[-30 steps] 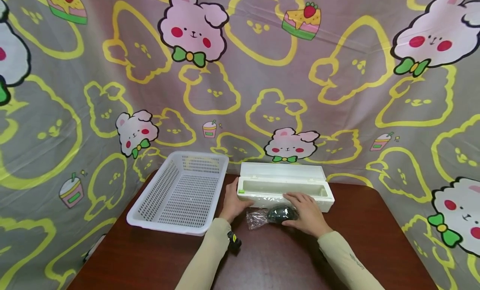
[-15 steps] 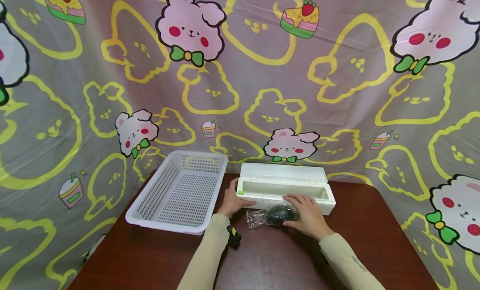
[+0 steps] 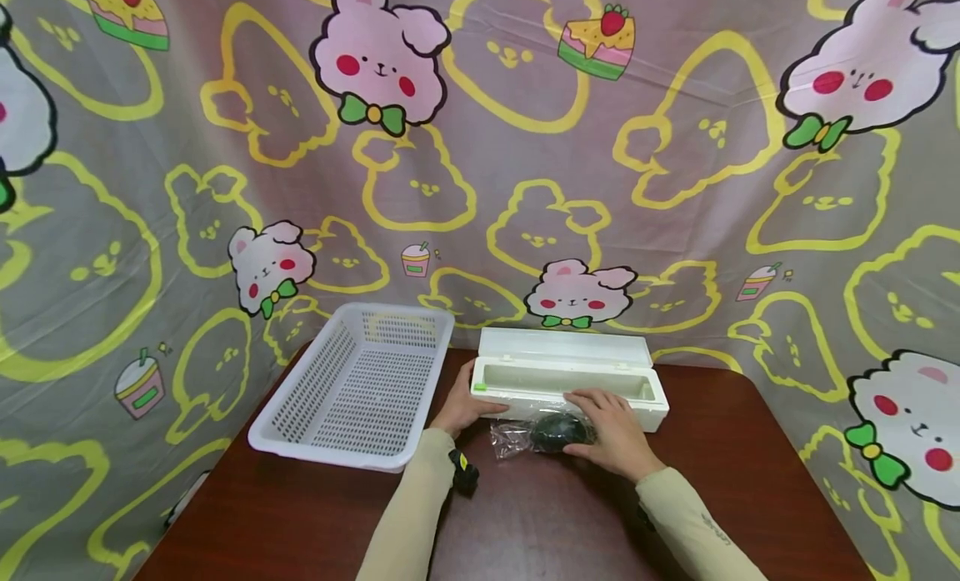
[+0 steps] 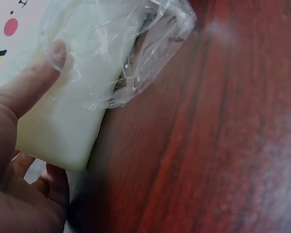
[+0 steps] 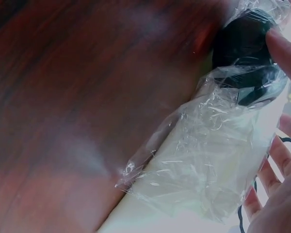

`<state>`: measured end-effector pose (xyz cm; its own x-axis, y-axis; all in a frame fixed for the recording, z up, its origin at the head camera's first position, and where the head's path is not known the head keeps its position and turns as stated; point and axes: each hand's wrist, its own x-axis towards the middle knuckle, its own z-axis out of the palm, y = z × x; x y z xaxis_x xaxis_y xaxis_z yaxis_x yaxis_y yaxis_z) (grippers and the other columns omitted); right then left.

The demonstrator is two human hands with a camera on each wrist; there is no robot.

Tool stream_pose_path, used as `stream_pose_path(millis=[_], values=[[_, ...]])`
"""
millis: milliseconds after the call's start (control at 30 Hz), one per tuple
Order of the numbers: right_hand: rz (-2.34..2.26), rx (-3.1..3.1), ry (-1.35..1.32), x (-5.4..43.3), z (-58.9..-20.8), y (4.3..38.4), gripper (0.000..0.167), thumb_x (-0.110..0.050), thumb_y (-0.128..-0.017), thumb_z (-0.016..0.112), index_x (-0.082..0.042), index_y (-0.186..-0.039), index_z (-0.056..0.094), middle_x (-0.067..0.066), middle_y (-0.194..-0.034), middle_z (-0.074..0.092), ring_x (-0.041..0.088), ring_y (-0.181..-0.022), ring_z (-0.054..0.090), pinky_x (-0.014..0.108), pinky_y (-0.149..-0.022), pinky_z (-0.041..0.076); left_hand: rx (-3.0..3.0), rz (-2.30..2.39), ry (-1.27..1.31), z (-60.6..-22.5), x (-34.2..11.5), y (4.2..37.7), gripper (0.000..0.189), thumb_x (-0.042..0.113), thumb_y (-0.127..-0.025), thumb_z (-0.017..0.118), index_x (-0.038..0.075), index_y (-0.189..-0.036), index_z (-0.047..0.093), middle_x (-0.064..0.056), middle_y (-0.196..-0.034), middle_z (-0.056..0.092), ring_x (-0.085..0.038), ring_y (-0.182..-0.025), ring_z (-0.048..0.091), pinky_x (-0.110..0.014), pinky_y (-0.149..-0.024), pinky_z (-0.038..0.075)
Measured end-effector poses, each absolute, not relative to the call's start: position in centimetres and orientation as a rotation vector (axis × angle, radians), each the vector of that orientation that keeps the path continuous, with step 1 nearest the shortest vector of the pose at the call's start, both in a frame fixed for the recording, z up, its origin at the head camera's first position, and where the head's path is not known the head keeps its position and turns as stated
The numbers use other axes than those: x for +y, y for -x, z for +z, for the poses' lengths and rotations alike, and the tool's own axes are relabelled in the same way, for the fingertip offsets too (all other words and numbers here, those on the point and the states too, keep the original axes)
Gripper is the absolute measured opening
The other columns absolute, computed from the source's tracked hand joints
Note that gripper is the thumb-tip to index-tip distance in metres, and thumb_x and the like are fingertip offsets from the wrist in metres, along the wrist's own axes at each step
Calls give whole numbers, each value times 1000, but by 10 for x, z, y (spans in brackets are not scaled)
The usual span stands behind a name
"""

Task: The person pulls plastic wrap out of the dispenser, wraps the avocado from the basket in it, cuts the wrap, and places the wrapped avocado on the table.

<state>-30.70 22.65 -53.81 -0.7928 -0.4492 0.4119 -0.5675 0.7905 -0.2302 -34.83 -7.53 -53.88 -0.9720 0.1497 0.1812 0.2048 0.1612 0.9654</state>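
Observation:
A white cling film dispenser (image 3: 495, 403) stands on the table with its hinged lid (image 3: 562, 346) raised at the back. My left hand (image 3: 462, 404) grips its left end, thumb on the front face over the film and fingers round the end. In front of the dispenser sits a dark, rounded object (image 3: 555, 432), wrapped in clear plastic film (image 5: 208, 126) that spreads over the box's front. My right hand (image 3: 613, 431) holds the dark object from the right: the thumb rests on it, and the other fingers reach over to the dispenser's front rim.
A white perforated plastic basket (image 3: 330, 458) stands at the left of the dark red wooden table (image 3: 517, 523). A small green tab (image 3: 480, 387) shows at the dispenser's left front corner. Behind hangs a patterned cloth (image 3: 450, 172) close to the table's back edge.

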Motion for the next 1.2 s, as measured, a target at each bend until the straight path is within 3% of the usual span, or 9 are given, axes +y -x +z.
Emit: stream_pose_path(millis=[267,400,700,900,1200], values=[[510,-2673,-732,221,-531,312,79,-51,-75,90,-13,-140,64,9,-133,64,36,-126,58,62,-107,43,-2348,-1956,330,-563,-74,362,103,-6,-71,91,-4,-156,32,-27,-145,50,-37,-121,56,-40,-101,49],[510,-2635,-740,213,-524,317,74,-49,-79,87,-13,-140,64,9,-128,65,34,-123,60,61,-105,46,-2339,-1961,334,-576,-74,370,104,-4,-73,91,1,-158,31,-22,-147,48,-33,-122,55,-38,-102,48],[470,-2629,-998,166,-503,328,53,-29,-95,77,-19,-145,61,6,-129,65,27,-117,65,49,-99,54,-2366,-1977,344,-578,-76,371,103,-1,-75,90,2,-158,29,-21,-145,49,-26,-115,58,-33,-97,50],[322,-2633,-1112,140,-497,337,56,-20,-94,78,-22,-146,59,5,-121,67,23,-106,68,43,-91,58,-2367,-2017,366,-578,-76,368,102,-1,-79,88,5,-160,26,-21,-148,46,-27,-116,59,-32,-93,53],[208,-2596,-1218,119,-496,348,58,-6,-92,76,-23,-146,60,6,-107,67,22,-94,68,40,-81,58,-2399,-1985,354,-580,-78,372,106,3,-78,90,7,-161,25,-20,-156,39,-35,-133,52,-42,-102,52]])
